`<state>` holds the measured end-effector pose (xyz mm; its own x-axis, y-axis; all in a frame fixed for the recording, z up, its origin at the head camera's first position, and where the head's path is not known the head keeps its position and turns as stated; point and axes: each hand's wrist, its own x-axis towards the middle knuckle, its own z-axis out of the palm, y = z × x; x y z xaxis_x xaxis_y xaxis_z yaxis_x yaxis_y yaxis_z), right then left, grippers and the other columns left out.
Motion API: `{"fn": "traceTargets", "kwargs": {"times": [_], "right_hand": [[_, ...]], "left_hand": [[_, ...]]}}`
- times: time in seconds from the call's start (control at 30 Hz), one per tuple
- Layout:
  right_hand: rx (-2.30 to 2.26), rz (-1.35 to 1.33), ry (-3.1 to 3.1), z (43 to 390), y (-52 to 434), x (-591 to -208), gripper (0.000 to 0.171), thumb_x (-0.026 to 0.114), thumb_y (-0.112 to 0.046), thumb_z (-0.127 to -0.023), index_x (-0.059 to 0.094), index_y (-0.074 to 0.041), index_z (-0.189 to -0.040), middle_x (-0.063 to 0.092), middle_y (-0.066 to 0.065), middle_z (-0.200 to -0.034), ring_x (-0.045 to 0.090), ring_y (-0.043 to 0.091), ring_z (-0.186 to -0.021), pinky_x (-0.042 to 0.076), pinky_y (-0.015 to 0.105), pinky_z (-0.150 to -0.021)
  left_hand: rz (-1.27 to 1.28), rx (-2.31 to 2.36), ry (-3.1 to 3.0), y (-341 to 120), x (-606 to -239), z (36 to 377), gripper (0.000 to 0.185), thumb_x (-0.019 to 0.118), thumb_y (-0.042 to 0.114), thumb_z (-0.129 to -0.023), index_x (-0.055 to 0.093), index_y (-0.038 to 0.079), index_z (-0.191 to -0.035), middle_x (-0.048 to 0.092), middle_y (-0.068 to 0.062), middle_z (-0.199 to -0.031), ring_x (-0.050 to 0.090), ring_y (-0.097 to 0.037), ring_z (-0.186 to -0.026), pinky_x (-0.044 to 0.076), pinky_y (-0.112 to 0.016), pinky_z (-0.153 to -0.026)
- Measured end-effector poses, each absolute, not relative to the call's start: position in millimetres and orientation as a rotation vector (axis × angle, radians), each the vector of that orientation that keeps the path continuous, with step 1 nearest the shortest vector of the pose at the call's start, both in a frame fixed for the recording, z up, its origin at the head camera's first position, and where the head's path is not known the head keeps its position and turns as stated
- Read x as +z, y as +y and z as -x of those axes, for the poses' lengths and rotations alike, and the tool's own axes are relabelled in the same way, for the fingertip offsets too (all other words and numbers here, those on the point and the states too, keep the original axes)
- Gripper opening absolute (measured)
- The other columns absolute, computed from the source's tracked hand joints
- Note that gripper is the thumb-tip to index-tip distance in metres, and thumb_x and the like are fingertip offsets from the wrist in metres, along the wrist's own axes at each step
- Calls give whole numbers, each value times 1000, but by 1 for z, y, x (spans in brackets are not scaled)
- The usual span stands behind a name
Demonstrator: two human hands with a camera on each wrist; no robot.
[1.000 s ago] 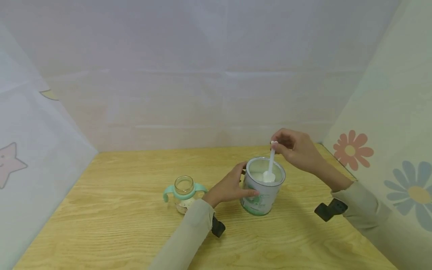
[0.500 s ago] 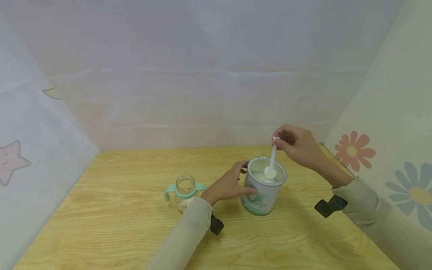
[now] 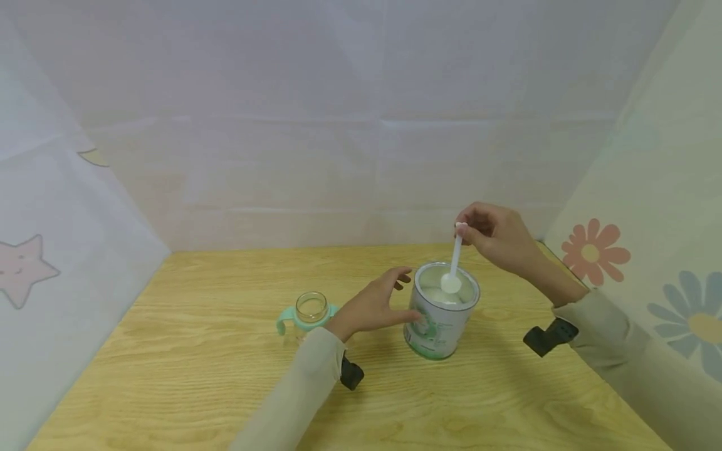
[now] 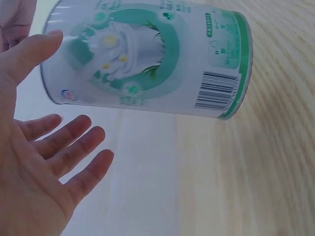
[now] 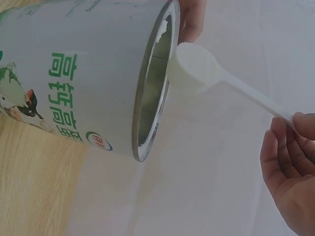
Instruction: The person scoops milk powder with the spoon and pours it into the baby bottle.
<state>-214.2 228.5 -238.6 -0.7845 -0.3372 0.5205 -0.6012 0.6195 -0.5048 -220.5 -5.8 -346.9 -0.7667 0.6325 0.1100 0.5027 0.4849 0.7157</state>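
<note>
My right hand point(image 3: 501, 241) pinches the end of a white measuring scoop point(image 3: 455, 260) between thumb and fingers. The scoop hangs handle up over the mouth of a milk powder can point(image 3: 437, 329); in the right wrist view white powder fills its bowl point(image 5: 197, 64), just outside the rim. Left of the can, my left hand point(image 3: 369, 307) has its fingers spread and apart from the wall. Its thumb lies by the can's near side; whether it touches cannot be told. In the left wrist view the fingers point(image 4: 83, 142) curve loosely around nothing.
A clear baby bottle point(image 3: 311, 307) without a lid, with mint-green handles, stands left of the can, partly behind my left forearm. The wooden table point(image 3: 197, 351) meets pale fabric walls point(image 3: 282, 156) at the back and sides.
My right hand has lifted the scoop slightly, raising its bowl from the powder. The left hand has loosened its hold on the can and drawn back left. The can stays in place.
</note>
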Motion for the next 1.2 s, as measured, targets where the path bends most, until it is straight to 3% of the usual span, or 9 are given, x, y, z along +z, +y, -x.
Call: {"fn": "traceTargets", "kwargs": {"times": [0.67, 1.2], "right_hand": [[1049, -797, -2480, 235, 205, -231, 8, 59, -4, -93, 63, 2, -94, 66, 13, -82, 60, -1, -66, 51, 17, -64], [1220, -825, -2533, 242, 174, -233, 9, 59, -5, -93, 62, 3, -95, 67, 17, -86, 63, 4, -67, 54, 20, -66]], "left_hand": [[-877, 1097, 2679, -46, -320, 215, 78, 69, 39, -86, 28, 17, -149, 43, -7, -143, 43, -24, -130, 42, -43, -103], [-780, 1118, 2737, -81, -313, 210, 80, 71, 38, -85, 29, 12, -148, 43, -9, -143, 41, -30, -132, 39, -48, -105]]}}
